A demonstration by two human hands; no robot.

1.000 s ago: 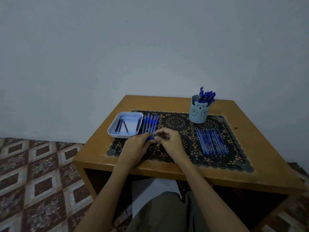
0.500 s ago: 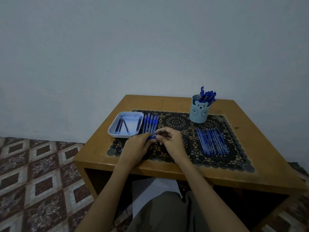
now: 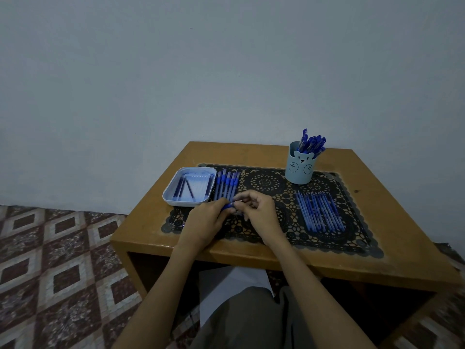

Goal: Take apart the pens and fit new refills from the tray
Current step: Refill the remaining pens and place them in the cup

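Observation:
Both hands meet over the front left of the black lace mat [image 3: 352,238]. My left hand [image 3: 205,221] grips the blue end of a pen [image 3: 228,206]. My right hand [image 3: 260,214] pinches the pen's other end with thumb and fingers; most of that pen is hidden between them. Just behind the hands lies a row of several blue pens [image 3: 226,186]. Left of that row stands the pale tray [image 3: 168,191] with a few dark refills [image 3: 185,188] in it.
A light blue bear-faced cup [image 3: 300,170] full of blue pens stands at the back right of the mat. Several blue pens or refills [image 3: 319,212] lie in a row at the right. The wooden table [image 3: 151,235] stands against a plain wall, with patterned floor at the left.
The hands stay together at the same spot; the right hand's fingers have shifted slightly on the pen. Nothing else has moved.

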